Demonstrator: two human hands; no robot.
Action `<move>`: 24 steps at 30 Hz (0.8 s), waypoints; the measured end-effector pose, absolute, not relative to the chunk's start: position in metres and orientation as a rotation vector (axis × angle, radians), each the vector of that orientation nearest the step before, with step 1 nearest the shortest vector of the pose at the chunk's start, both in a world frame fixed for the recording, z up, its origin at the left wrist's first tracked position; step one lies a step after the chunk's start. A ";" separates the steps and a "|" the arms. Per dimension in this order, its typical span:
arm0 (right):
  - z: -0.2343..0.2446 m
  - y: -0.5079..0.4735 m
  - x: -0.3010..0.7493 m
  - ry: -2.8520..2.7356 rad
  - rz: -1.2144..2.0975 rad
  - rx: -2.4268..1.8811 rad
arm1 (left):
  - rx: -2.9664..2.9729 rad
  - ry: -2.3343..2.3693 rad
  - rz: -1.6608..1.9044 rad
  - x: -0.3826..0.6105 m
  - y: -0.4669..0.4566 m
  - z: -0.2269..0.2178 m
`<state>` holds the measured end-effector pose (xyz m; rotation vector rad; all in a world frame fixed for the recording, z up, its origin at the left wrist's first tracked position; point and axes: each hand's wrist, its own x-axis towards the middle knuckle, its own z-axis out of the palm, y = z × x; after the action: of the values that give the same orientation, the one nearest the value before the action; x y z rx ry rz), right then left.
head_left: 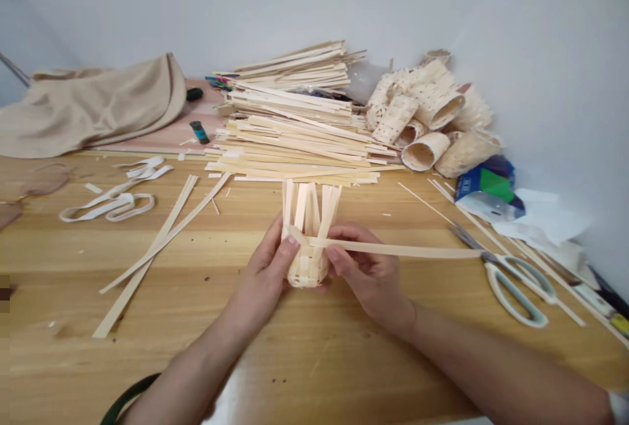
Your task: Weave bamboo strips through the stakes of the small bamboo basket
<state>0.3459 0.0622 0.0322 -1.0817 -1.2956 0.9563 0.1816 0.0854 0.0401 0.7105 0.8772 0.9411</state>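
Observation:
A small, partly woven basket (307, 271) of pale flat strips stands upright between my hands, its loose stakes pointing up and away from me. My left hand (268, 258) is closed around its left side, the thumb pressing on the front near the top of the weave. A long flat weaving strip (403, 250) runs across the basket's front and out to the right, its far end by the scissors. At the basket's right side, my right hand (366, 274) pinches this strip between thumb and fingers. Some fingers of both hands are hidden behind the basket.
White-handled scissors (515, 281) lie at the right near thin strips. Piles of flat strips (299, 130) lie at the back, beside a heap of woven baskets (432, 110). Crossed strips (157, 248), white ribbon (122, 205), a thread spool (199, 132) and beige cloth (98, 107) are at the left.

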 end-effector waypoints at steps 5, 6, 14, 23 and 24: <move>0.037 0.066 0.349 -1.432 0.812 -1.002 | 0.670 0.727 0.854 0.177 0.087 0.044; 0.038 0.067 0.350 -1.481 0.749 -1.010 | 0.658 0.658 0.820 0.175 0.087 0.046; 0.044 0.069 0.353 -1.703 0.517 -1.028 | 0.713 0.692 0.835 0.174 0.083 0.048; 0.042 0.063 0.346 -1.704 0.608 -0.977 | 0.693 0.809 0.925 0.187 0.079 0.047; 0.042 0.062 0.345 -1.691 0.625 -0.980 | 0.696 0.823 0.925 0.187 0.079 0.048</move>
<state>0.3454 0.0620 0.0421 -0.9800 -1.6908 0.6253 0.1871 0.0794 0.0475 0.6963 0.8232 0.9246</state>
